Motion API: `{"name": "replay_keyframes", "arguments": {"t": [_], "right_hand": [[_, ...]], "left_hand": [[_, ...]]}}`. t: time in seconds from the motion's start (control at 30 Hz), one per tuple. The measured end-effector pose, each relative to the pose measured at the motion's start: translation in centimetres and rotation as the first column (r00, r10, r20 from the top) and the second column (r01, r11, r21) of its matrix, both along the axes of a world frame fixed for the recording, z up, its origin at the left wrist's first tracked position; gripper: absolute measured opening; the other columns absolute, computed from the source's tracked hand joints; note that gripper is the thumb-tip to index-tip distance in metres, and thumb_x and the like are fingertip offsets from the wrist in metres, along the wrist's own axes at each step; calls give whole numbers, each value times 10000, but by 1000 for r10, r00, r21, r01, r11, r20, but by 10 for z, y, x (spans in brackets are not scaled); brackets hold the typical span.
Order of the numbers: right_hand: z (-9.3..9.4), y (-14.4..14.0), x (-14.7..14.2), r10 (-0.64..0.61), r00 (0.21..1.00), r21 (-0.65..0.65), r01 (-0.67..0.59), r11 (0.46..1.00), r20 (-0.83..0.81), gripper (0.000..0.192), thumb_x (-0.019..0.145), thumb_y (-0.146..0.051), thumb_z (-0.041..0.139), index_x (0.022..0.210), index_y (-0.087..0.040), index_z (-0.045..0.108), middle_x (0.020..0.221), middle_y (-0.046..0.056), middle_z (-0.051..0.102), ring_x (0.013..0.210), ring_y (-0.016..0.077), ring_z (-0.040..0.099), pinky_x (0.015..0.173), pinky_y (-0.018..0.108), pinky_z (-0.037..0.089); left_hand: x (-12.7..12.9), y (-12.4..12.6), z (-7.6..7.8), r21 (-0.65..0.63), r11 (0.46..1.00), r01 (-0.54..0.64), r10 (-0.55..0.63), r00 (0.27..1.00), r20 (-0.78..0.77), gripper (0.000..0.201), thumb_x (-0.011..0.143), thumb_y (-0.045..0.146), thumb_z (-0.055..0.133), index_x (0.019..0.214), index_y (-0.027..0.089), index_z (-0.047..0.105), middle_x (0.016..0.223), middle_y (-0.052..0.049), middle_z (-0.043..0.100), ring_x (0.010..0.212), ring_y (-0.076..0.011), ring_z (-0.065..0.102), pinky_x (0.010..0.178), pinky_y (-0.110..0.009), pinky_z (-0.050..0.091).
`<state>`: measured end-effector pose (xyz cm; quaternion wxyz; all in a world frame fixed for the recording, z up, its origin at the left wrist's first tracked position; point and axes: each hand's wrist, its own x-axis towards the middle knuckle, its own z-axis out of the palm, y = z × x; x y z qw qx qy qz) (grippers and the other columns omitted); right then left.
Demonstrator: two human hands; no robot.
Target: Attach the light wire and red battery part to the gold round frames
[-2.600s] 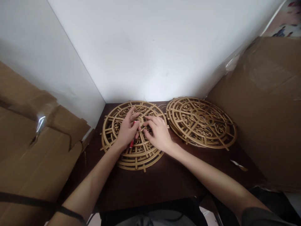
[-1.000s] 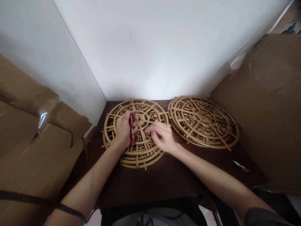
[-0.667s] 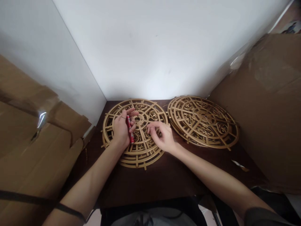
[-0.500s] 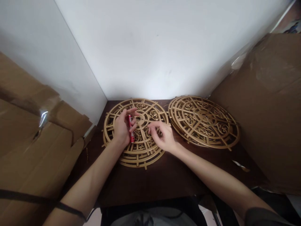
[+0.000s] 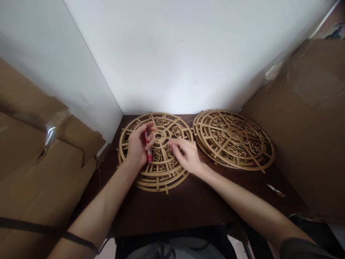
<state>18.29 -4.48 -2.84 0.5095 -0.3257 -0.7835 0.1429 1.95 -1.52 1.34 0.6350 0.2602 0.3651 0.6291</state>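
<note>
My left hand (image 5: 137, 145) is above the left stack of round gold openwork panels (image 5: 157, 175), its fingers curled around a slim red tube (image 5: 148, 151) with pale markings. The tube slants along the palm, and its exact kind is not clear. From near the left fingertips a thin gold-coloured cord (image 5: 163, 134) runs across to my right hand (image 5: 187, 153). Thumb and forefinger of that hand are pinched together on the cord, above the panel's scrollwork. Part of the top panel is hidden under both hands.
A second stack of gold round panels (image 5: 231, 144) lies to the right on the dark brown table (image 5: 205, 205). Near its right edge is a small brush-like item (image 5: 276, 190). Cardboard (image 5: 35, 172) stands at left, more cardboard (image 5: 304, 118) at right, and a white wall (image 5: 183, 54) behind.
My left hand has shifted slightly left with the red tube. My right hand's fingertips have drawn a little left, still pinched on the cord; the panels have stayed put.
</note>
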Motion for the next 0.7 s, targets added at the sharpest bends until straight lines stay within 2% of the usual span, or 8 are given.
{"name": "replay_keyframes", "arguments": {"t": [0.1, 0.23, 0.33, 0.4, 0.47, 0.57, 0.63, 0.7], "right_hand": [[1, 0, 0, -1, 1000, 2, 1, 1000, 7, 199, 900, -138, 429, 964, -184, 612, 786, 32, 665, 717, 138, 625, 670, 287, 517], [2, -1, 0, 1, 1000, 14, -1, 1000, 24, 195, 884, -123, 439, 942, -176, 618, 735, 26, 645, 658, 132, 596, 633, 279, 494], [2, -1, 0, 1, 999, 3, -1, 1000, 35, 198, 879, -126, 441, 937, -182, 621, 716, 18, 639, 631, 130, 585, 610, 275, 477], [2, -1, 0, 0, 999, -6, 1, 1000, 41, 196, 875, -128, 445, 932, -181, 625, 710, 17, 640, 623, 130, 585, 603, 272, 471], [1, -1, 0, -3, 999, -8, 3, 1000, 44, 196, 871, -128, 447, 925, -179, 629, 712, 19, 644, 618, 128, 584, 601, 269, 469], [0, -1, 0, -5, 999, 0, 5, 1000, 48, 199, 865, -127, 448, 915, -179, 634, 708, 16, 640, 596, 120, 568, 590, 263, 462], [0, 0, 0, -6, 999, 4, 6, 1000, 49, 202, 860, -125, 447, 908, -180, 635, 697, 12, 632, 584, 116, 554, 583, 260, 457], [0, 0, 0, -4, 999, 4, 4, 1000, 47, 205, 858, -120, 444, 903, -178, 636, 695, 10, 629, 584, 113, 549, 585, 259, 455]], "left_hand": [[-2, 0, 1, 40, 997, -59, 59, 998, -15, 274, 625, 107, 575, 889, 90, 643, 775, -45, 622, 451, -18, 364, 307, -118, 183], [-1, -1, -2, 92, 990, -104, 115, 986, -123, 396, 588, 72, 616, 983, 92, 636, 1045, -129, 658, 500, -21, 433, 333, -118, 208], [1, -2, -5, 115, 987, -114, 139, 960, -242, 445, 603, 94, 625, 1047, 101, 627, 1145, -157, 634, 509, -28, 462, 342, -128, 211], [0, -3, -5, 147, 982, -117, 166, 907, -388, 460, 636, 116, 601, 1095, 116, 628, 1144, -147, 641, 491, -35, 465, 348, -144, 234], [-3, -3, -4, 206, 974, -90, 197, 784, -589, 446, 671, 124, 570, 1109, 138, 648, 1095, -116, 667, 486, -52, 483, 387, -171, 316], [-10, -4, -1, 334, 942, 31, 282, 465, -839, 390, 696, 99, 547, 1049, 161, 702, 969, -72, 703, 626, -134, 590, 585, -240, 465], [-14, -4, -2, 388, 911, 135, 352, 230, -907, 402, 717, 94, 529, 1073, 170, 699, 965, -73, 704, 773, -196, 628, 734, -289, 482], [-17, -4, -6, 390, 893, 226, 389, 49, -920, 439, 750, 113, 503, 1157, 167, 658, 1006, -89, 696, 865, -231, 630, 825, -327, 464]]}}
